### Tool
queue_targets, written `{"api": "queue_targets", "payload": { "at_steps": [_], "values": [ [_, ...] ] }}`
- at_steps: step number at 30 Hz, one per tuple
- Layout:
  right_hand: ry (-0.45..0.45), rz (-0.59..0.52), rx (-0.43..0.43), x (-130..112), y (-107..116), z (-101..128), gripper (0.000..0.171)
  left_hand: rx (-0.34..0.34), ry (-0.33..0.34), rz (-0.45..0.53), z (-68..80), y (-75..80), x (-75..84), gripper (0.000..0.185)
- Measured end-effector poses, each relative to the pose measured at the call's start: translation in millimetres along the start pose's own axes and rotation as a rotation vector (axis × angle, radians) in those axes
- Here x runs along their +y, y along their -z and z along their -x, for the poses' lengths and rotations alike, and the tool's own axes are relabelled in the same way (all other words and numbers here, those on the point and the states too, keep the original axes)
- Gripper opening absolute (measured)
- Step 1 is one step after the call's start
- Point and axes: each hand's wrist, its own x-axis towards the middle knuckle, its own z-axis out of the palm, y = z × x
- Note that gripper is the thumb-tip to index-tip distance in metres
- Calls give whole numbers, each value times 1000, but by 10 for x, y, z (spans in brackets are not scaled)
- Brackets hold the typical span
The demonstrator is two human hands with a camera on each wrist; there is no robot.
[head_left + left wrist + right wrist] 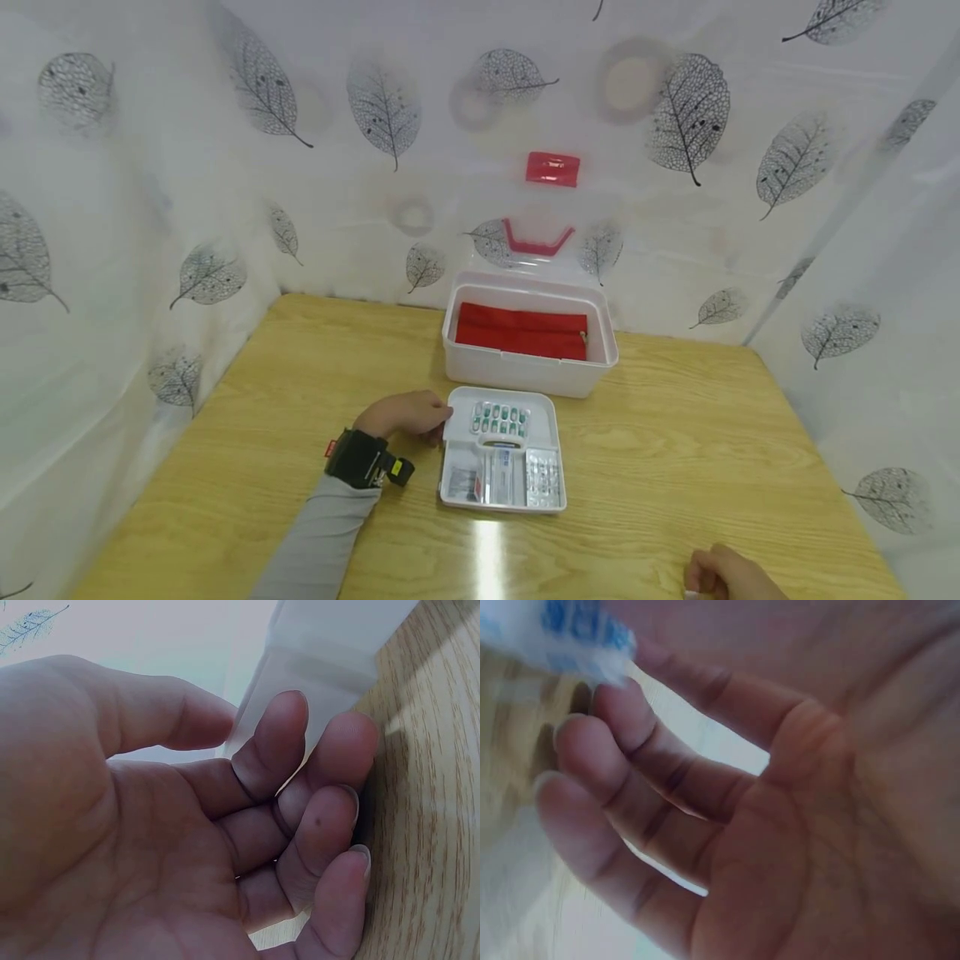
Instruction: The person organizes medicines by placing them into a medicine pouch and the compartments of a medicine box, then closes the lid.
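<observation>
Head view: white compartment tray (pixel 551 417) sits mid-table, just in front of the open white storage box (pixel 525 367) with red cloth (pixel 521 332) inside. Tray's long axis runs from the near table edge toward the box; green capsule blister (pixel 500 418) in its far compartment, clear blister strip (pixel 543 479) and a small carton in the near ones. Left hand (pixel 405 414) rests against the tray's left far corner, fingers curled to its rim. Right hand (pixel 722 575) lies at the near right table edge, well apart.

Left wrist view: fingertips (pixel 341 742) touch the tray's white wall; thumb on the other side, a light pinch.

Right wrist view: blurred; right hand's fingers (pixel 622 742) pinch a white-and-blue packet (pixel 555 634) at their tips.

Judgement: the tray is being steadied; the next move calls for a firmer grip before lifting it level.
</observation>
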Motion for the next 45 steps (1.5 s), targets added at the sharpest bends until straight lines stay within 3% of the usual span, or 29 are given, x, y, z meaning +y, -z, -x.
{"api": "queue_targets", "payload": {
  "at_steps": [11,15,19,24,29,38,45],
  "values": [
    [155,73,170,-389,0,-58,15,-17,11,15,64,30,-2,44],
    [151,52,201,-538,32,-70,21,-14,-3,25,18,9,23,43],
    [147,78,288,-734,34,-128,26,-6,-7,25,-9,0,24,42],
    [207,112,371,-950,29,-239,23,-3,-8,26,-10,-13,5,42],
    [268,110,388,-1096,39,-348,21,10,-2,12,0,-7,-3,43],
    [289,52,357,-1331,61,-502,15,1,-2,9,11,8,22,42],
    [369,35,311,-1565,76,-618,18,-1,-4,13,13,8,15,42]
  ]
}}
